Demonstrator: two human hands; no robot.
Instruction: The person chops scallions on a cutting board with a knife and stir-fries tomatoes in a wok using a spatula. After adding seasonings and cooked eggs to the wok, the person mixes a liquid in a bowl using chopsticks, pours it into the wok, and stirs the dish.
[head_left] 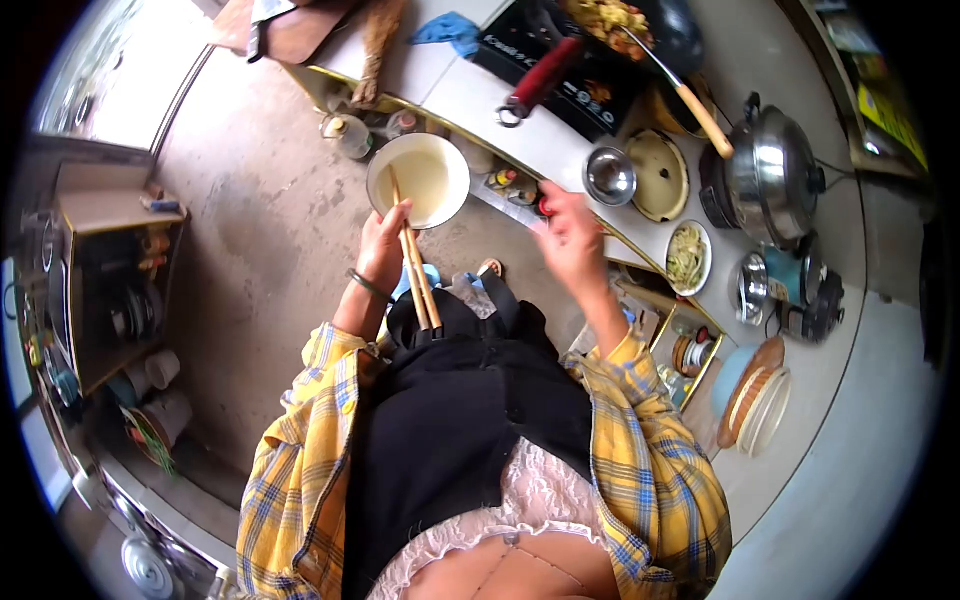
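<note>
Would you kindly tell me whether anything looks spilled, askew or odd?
Nothing looks plainly spilled or broken, including the bowl in the left hand. The cooking utensil in the pan looks precarious: its wooden handle juts past the rim, where it might get knocked. Dark patches mark the floor; whether damp, I cannot tell.

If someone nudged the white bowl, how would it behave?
The bowl would probably slosh: its pale contents look runny. It might tip toward its far side, since the left hand seems to grip only the near rim.
</note>
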